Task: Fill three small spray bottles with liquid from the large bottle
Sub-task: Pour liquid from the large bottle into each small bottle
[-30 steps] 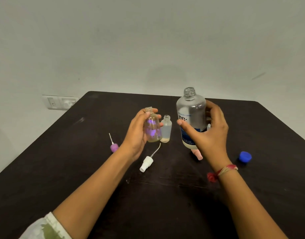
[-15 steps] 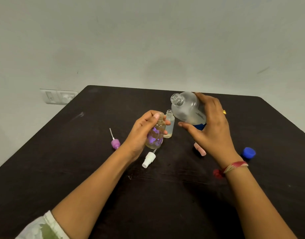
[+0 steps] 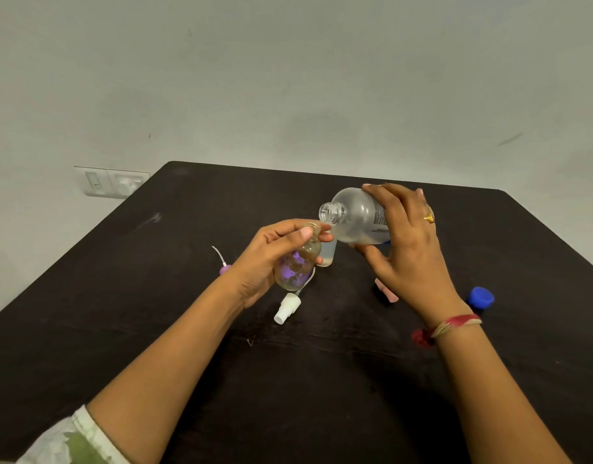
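My left hand (image 3: pixel 266 259) grips a small clear bottle with a purple pattern (image 3: pixel 296 266), tilted, its open neck up near the thumb. My right hand (image 3: pixel 405 249) holds the large clear bottle (image 3: pixel 353 216) tipped nearly flat, mouth pointing left just above the small bottle's neck. A second small clear bottle (image 3: pixel 328 254) stands on the table behind them, mostly hidden. A white spray head (image 3: pixel 286 308) lies on the table below my left hand. A purple spray head (image 3: pixel 223 267) lies left of my wrist. A pink piece (image 3: pixel 387 293) peeks from under my right hand.
The blue cap (image 3: pixel 481 296) of the large bottle lies at the right on the dark table (image 3: pixel 154 313). A red thread band is on my right wrist. A wall switch plate (image 3: pixel 110 180) sits beyond the table's far left corner.
My right hand has tipped the large bottle from upright to almost horizontal and brought its mouth to the small bottle. My left hand has tilted the patterned bottle toward it.
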